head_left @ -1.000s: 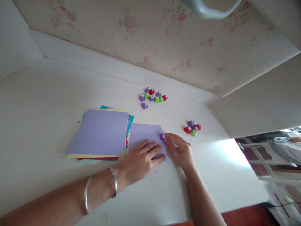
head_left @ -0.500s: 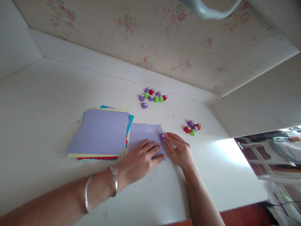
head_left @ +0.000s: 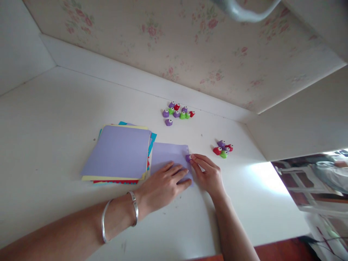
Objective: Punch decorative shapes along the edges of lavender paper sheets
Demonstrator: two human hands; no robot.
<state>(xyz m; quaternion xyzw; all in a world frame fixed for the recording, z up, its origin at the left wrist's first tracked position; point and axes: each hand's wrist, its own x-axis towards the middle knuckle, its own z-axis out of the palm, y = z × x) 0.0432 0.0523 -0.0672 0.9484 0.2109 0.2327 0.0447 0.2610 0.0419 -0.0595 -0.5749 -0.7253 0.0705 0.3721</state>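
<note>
Two hands on one lilac sheet (head_left: 168,159), mid-worktop: left hand (head_left: 163,183) flat, fingers spread, pinning it against sliding; right hand (head_left: 208,174) pinching purple punch (head_left: 188,157) onto sheet's right edge. Spare punches (head_left: 178,112) grouped toward rear edge.

Purple punch (head_left: 188,157) — on lilac sheet's (head_left: 168,157) edge

Matt lilac paper sheet (head_left: 168,159) on a smooth white table (head_left: 54,119); glossy plastic purple punch (head_left: 187,157); metal bangles (head_left: 133,214).
</note>
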